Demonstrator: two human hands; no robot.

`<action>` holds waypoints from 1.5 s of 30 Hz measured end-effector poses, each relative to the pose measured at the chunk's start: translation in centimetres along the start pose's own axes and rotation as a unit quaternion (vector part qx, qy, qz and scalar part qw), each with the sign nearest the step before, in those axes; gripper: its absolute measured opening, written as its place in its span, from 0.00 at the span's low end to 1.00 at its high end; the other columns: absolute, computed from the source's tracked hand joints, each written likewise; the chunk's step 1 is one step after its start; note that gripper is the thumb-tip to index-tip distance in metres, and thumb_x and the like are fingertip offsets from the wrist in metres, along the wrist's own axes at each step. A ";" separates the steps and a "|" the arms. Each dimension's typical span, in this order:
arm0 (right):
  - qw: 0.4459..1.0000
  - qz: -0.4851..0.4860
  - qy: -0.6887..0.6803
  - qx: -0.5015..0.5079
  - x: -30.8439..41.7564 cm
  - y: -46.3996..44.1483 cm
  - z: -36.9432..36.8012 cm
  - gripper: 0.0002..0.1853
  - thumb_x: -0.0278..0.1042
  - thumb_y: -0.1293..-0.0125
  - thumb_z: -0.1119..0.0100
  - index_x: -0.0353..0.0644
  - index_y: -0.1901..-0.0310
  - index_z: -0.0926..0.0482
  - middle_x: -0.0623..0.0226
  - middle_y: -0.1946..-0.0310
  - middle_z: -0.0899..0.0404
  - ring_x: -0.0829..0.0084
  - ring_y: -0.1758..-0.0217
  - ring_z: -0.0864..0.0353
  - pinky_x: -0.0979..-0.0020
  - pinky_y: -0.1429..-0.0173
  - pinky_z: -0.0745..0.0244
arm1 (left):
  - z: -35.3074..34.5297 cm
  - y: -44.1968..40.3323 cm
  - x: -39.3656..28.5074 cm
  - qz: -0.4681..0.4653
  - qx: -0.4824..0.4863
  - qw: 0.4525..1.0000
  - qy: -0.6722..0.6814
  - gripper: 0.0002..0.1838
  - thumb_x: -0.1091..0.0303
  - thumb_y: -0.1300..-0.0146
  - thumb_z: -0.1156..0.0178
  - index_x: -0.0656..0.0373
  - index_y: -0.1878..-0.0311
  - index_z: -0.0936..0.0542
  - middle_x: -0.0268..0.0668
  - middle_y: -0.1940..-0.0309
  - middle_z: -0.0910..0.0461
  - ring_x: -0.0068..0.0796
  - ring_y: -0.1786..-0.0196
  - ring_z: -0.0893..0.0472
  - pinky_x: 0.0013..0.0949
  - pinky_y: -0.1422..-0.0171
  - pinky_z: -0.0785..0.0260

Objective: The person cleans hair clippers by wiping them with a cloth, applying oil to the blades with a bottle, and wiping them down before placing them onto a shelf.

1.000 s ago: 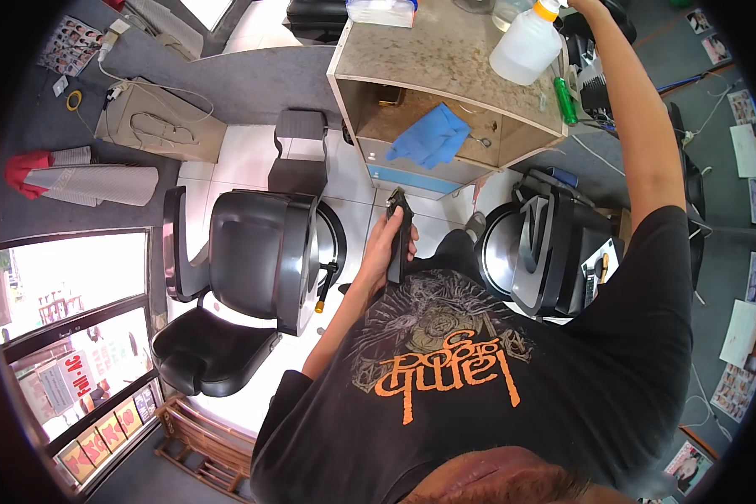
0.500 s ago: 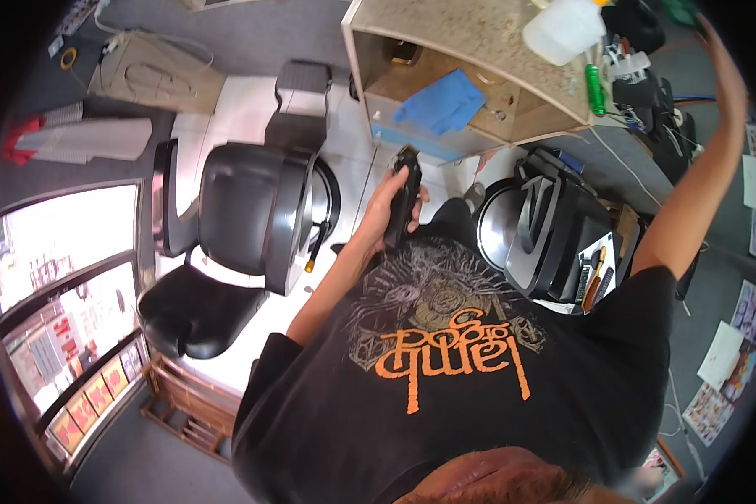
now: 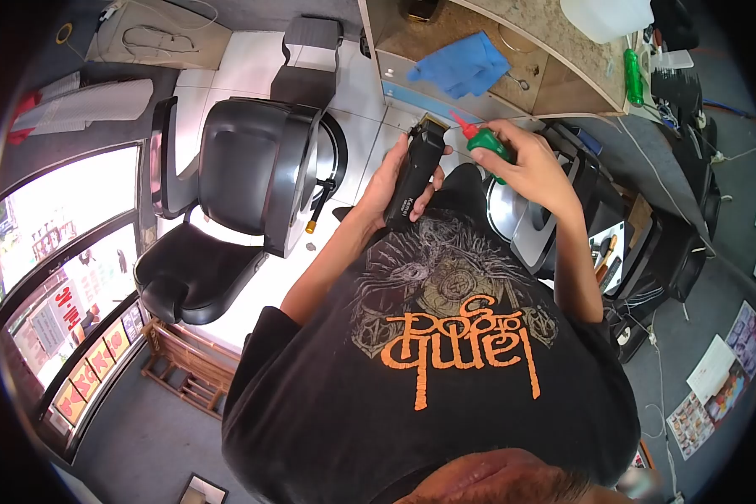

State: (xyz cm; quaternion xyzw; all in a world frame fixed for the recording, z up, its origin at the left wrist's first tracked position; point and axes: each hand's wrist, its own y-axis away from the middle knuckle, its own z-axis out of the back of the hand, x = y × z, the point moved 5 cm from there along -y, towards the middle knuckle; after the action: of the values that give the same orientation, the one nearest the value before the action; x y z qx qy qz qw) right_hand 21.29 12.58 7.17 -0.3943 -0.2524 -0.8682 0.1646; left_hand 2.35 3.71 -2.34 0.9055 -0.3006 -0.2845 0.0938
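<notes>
A black hair clipper (image 3: 417,172) lies in my left hand (image 3: 385,186), its metal blade end pointing away from my body. My left fingers wrap round its body. My right hand (image 3: 525,168) grips a small green bottle (image 3: 489,151) with a red pointed nozzle. The nozzle tip is just to the right of the clipper's blade, with a small gap between them. Both hands are in front of my black shirt. Beyond them, a blue cloth (image 3: 462,65) hangs over the edge of an open cabinet shelf.
A wooden cabinet (image 3: 580,84) stands ahead, with a white container (image 3: 606,15) and a green tube (image 3: 633,77) on top. A black barber chair (image 3: 248,168) is at the left. Another chair (image 3: 592,197) stands close on the right, with tools on a tray (image 3: 606,252).
My right hand has come from the far right to beside the clipper, now with the green bottle in it. My left hand still holds the clipper. The view has shifted.
</notes>
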 end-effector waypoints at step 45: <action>0.983 0.111 0.136 -0.061 1.1 -1.4 -0.8 0.20 0.43 0.39 0.22 0.34 0.60 0.18 0.53 0.65 0.16 0.46 0.60 0.15 0.54 0.57 0.22 | 0.7 -0.1 0.1 0.004 0.003 0.995 0.095 0.45 0.33 0.17 0.63 0.73 0.26 0.34 0.36 0.72 0.26 0.22 0.83 0.25 0.25 0.86 0.29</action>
State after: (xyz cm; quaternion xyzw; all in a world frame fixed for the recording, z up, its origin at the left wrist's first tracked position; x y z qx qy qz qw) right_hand 19.41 13.16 7.11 -0.3070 -0.1292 -0.9039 0.2684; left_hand 2.08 3.74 -2.98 0.9274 -0.2950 -0.1957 0.1206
